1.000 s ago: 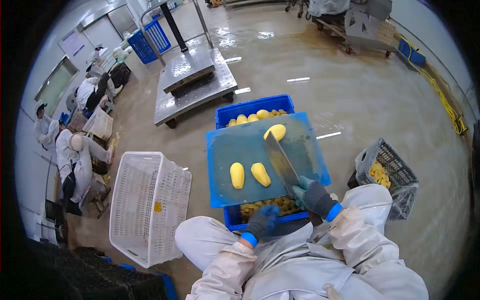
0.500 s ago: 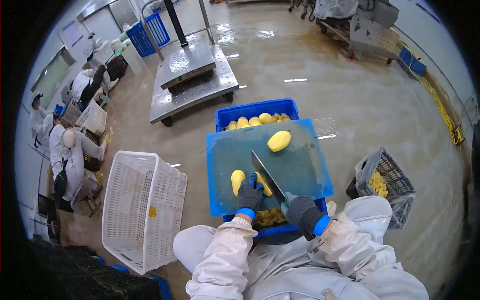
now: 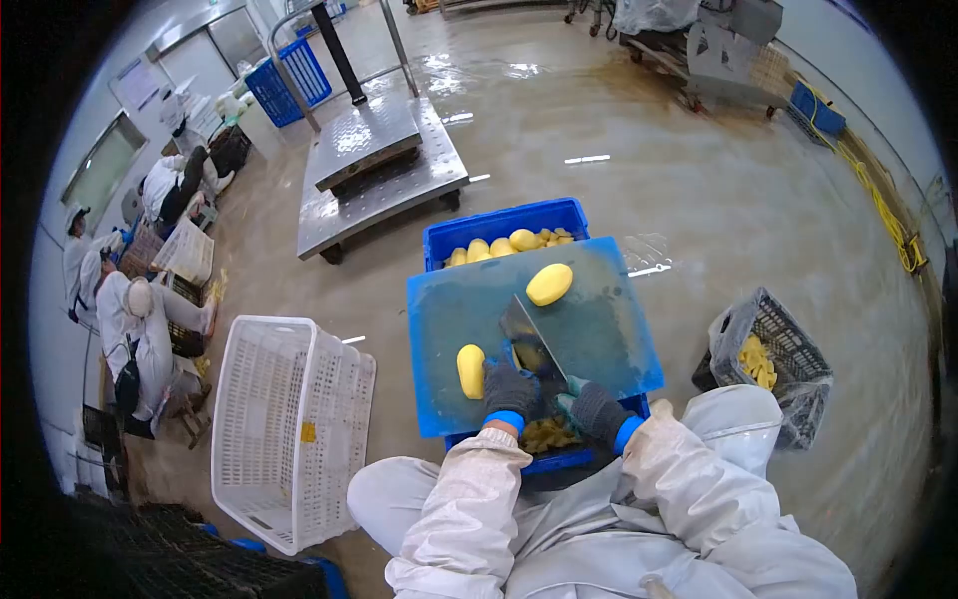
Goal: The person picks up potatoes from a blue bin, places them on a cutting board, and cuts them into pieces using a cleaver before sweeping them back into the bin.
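On a blue cutting board (image 3: 599, 329) lie two whole peeled yellow potatoes, one (image 3: 549, 285) at the upper middle and one (image 3: 470, 371) on the left. My right hand (image 3: 597, 409), gloved, is closed round the handle of a wide-bladed knife (image 3: 531, 339), its blade pointing up and left. Beside the blade, my gloved left hand (image 3: 511, 387) presses on a potato, mostly hidden by the fingers and the knife. The board rests across a blue crate (image 3: 434, 245) with whole potatoes at its far end and cut pieces (image 3: 547, 435) at the near end.
A white basket (image 3: 294, 429) stands on the left, and a black crate lined with plastic (image 3: 788, 349) holds yellow pieces on the right. Beyond the board is a metal platform scale (image 3: 384, 190). Several people in white sit along the left wall.
The knife blade has turned and now covers more of the potato under my left hand. My left hand has shifted slightly right, closer to the blade. The whole view has moved a little.
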Available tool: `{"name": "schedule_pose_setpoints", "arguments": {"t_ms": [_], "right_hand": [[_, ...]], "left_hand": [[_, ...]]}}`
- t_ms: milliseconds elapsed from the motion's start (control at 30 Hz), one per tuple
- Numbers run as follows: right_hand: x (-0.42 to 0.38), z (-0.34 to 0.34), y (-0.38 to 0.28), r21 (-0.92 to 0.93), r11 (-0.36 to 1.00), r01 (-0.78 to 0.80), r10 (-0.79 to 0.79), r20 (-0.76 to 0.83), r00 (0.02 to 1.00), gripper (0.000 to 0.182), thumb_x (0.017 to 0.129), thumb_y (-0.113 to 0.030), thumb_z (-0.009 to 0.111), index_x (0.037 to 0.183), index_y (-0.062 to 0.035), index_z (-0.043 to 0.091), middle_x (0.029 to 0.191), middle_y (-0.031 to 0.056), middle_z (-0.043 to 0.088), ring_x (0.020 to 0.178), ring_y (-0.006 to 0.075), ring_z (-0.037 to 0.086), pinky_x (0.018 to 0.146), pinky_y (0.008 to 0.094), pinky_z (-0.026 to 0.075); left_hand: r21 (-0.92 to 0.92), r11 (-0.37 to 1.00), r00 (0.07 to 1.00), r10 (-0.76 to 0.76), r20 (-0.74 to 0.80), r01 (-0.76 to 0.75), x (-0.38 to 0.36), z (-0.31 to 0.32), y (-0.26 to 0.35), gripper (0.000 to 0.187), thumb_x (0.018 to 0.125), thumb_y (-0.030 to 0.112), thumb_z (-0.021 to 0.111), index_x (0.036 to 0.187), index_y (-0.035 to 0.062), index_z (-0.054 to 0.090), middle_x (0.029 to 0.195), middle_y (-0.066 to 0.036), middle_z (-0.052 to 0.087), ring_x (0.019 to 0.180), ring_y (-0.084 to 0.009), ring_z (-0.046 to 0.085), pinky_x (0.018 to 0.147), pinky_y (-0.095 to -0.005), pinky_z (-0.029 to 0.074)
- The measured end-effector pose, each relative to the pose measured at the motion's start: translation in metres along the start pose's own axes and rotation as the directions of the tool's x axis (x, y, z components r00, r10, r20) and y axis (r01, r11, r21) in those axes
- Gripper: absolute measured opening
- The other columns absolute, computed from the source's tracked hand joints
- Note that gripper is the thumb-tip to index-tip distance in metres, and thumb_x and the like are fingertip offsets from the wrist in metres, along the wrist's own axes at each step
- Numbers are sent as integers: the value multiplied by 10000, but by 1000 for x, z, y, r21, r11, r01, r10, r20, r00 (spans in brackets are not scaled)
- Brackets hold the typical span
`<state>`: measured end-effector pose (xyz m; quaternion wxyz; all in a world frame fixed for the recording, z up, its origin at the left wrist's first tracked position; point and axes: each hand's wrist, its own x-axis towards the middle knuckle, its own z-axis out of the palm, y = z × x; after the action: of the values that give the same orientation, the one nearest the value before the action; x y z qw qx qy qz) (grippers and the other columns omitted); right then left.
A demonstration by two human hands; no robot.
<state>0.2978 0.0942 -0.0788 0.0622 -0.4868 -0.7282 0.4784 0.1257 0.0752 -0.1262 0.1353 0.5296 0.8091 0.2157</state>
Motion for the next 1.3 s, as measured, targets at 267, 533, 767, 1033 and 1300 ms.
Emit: {"name": "schedule_pose_setpoints", "arguments": {"t_ms": [267,533,767,1033,1300], "right_hand": [[-25,-17,-24,240,959,-148,118,134,984,298,862,-214,536,1073,-4,528,792,188,621,631,273,620,610,379,483],[-29,11,-30,-330,941,70,-106,-91,990,297,816,-265,573,985,-22,547,818,204,627,734,353,620,654,446,485],[-35,13,-64,-336,940,63,-94,-79,992,296,801,-262,577,989,-34,553,826,204,618,755,389,597,679,472,464],[-63,-43,-18,-135,970,200,-239,-418,877,198,850,-194,563,973,-43,527,699,168,577,582,282,583,523,396,458],[-53,-47,18,162,969,189,-117,-375,920,133,907,-183,510,911,-56,470,600,25,488,462,112,490,404,262,405]], "left_hand": [[-848,423,916,93,391,319,-15,-58,-12,477,777,-45,522,1248,20,479,1117,-93,599,1029,-186,569,867,-285,458],[-782,574,963,-49,266,245,-17,-41,-15,449,773,77,627,1203,3,524,1117,-157,586,988,-264,594,859,-324,467],[-468,879,994,-112,-4,97,-8,-35,1,451,757,72,625,1195,15,532,1038,-186,572,952,-304,581,831,-359,467],[-226,974,997,-41,-59,27,-10,-13,-18,463,776,125,604,1219,34,501,1101,-226,548,995,-396,521,885,-452,414],[-273,945,958,106,-268,-181,8,-35,-22,389,802,130,561,1185,61,545,1020,-208,585,950,-373,556,870,-429,434]]}}
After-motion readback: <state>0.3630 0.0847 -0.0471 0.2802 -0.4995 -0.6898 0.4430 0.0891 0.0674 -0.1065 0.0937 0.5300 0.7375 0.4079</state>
